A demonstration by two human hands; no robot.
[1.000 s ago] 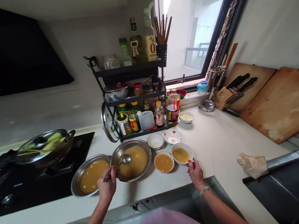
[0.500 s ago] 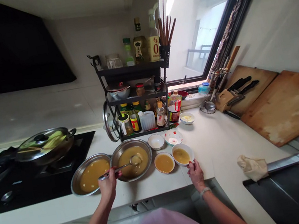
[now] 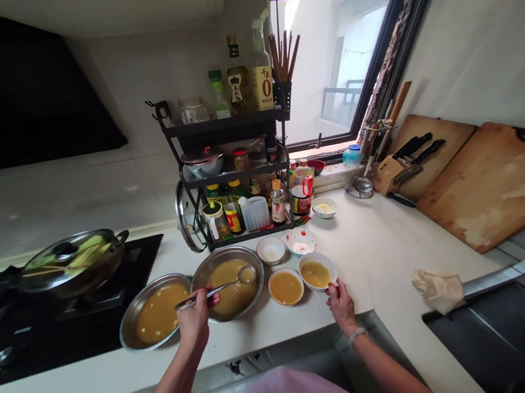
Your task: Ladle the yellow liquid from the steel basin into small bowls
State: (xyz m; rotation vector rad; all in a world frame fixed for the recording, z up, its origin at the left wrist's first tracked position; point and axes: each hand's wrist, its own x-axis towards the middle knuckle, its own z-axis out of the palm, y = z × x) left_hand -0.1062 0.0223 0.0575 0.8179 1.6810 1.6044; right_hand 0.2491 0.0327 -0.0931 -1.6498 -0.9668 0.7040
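Observation:
My left hand (image 3: 196, 316) is closed round the handle of a metal ladle (image 3: 222, 289). The ladle's bowl hangs over the right part of a steel basin (image 3: 263, 284) of yellowish-brown liquid. To its left, a second steel basin (image 3: 124, 332) holds more orange-brown liquid with pale bits. My right hand (image 3: 341, 304) grips the near rim of a white bowl (image 3: 331, 265) with yellowish liquid in it. Just left of that stands another small bowl (image 3: 273, 295) of orange-brown liquid. Behind them are a white bowl (image 3: 272, 250) and a red-patterned bowl (image 3: 308, 237) with something white inside.
A lidded pan (image 3: 73, 260) sits on the black stove (image 3: 63, 333) at left. Behind the bowls rises a black rack (image 3: 233, 176) of bottles and jars. Cutting boards (image 3: 498, 182) and a knife block (image 3: 388, 174) lean at right, near a cloth (image 3: 439, 290) by the sink (image 3: 515, 335).
My left hand has moved the ladle right, so its bowl has shifted from the basin's middle toward the right rim. My right hand stays at the white bowl. The view has shifted slightly.

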